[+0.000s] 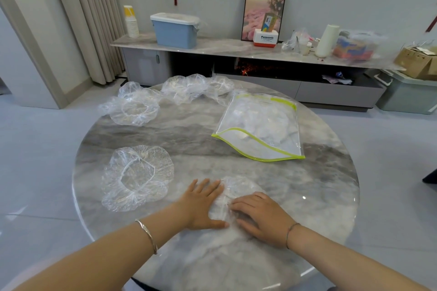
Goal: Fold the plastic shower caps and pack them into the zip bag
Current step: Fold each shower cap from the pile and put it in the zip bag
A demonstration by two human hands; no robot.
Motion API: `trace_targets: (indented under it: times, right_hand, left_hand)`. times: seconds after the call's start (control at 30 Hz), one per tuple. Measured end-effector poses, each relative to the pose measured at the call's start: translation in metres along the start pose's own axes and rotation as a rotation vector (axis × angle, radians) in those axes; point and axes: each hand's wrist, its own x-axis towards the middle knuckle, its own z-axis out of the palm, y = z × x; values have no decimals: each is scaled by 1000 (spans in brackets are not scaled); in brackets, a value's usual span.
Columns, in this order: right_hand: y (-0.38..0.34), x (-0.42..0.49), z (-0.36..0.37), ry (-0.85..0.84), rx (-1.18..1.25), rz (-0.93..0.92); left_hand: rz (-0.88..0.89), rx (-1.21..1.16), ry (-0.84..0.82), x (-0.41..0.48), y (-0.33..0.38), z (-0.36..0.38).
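Note:
A clear shower cap (pixel 238 190), folded over, lies near the front of the round marble table (pixel 319 196). My left hand (pixel 202 204) presses flat on its left side and my right hand (pixel 262 214) rests flat on its right side. Another shower cap (pixel 138 176) lies spread open to the left. The zip bag (pixel 260 125) with green edges lies at the right middle, with clear plastic inside it. More caps sit at the far left (pixel 134 107) and in a heap at the far edge (pixel 194 88).
Beyond the table runs a low cabinet (pixel 212 48) with a blue bin (pixel 176 29), a framed picture and boxes. Curtains hang at the left. Grey floor surrounds the table.

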Motion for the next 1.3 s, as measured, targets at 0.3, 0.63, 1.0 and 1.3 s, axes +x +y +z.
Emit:
trace_targets:
  times: [0.3, 0.63, 1.0, 1.3]
  right_hand:
    - [0, -4, -2, -35, -131, -27]
    - [0, 8, 11, 110, 56, 232]
    - [5, 10, -5, -10, 561, 568]
    - [10, 22, 2, 241, 617, 846]
  left_hand:
    - [119, 77, 192, -13, -8, -12]
    - [205, -18, 161, -10, -14, -8]
    - [-36, -437, 327, 0, -10, -15]
    - [-146, -517, 256, 6, 5, -18]
